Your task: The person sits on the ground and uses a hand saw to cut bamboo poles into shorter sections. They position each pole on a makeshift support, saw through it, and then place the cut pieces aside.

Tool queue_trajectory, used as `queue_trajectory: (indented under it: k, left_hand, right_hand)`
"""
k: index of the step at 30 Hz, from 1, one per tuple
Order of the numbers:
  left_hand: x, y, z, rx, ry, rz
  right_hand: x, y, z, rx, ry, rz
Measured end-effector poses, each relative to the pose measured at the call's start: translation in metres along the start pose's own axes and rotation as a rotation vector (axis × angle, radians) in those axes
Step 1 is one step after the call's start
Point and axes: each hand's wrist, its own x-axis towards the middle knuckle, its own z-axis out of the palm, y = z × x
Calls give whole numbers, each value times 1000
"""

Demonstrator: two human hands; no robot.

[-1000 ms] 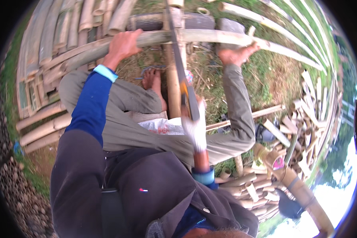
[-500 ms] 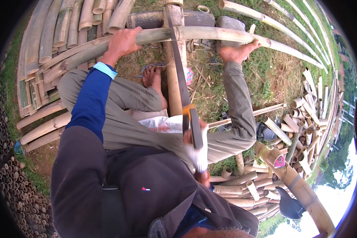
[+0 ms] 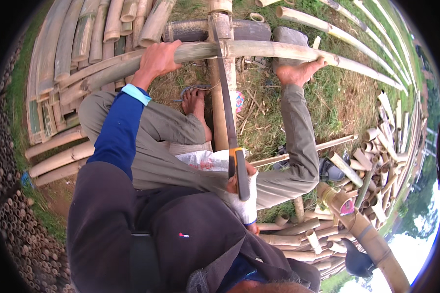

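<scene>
My left hand (image 3: 160, 59) is wrapped over a long bamboo pole (image 3: 278, 50) lying crosswise ahead of me. A handsaw (image 3: 225, 85) stretches from my lap to the pole, its blade crossing it to the right of that hand. In a white glove, my right hand (image 3: 247, 183) grips the saw's black and orange handle (image 3: 240, 171); the handle partly hides its fingers. Under the pole, near the blade, runs an upright-looking bamboo support (image 3: 223, 107). My bare right foot (image 3: 298, 72) presses against the pole on the right. How deep the blade sits cannot be made out.
Cut bamboo lengths (image 3: 88, 34) are stacked at the left, with more pieces (image 3: 318, 239) heaped at lower right. Several long poles (image 3: 322, 24) lie at far right. A dark log (image 3: 190, 30) and a grey stone (image 3: 289, 36) sit beyond the pole. A white sack (image 3: 205, 160) lies between my legs.
The saw has been drawn slightly toward my body, the right hand moving with it. My left hand keeps its hold on the pole. The whole view has shifted a little.
</scene>
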Motion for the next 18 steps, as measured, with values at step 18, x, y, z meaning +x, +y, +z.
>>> queue_trajectory:
  k: [18]
  left_hand:
    - [6,3,-2,24,-48,-23]
  right_hand:
    - [37,16,8,-42,21,-16]
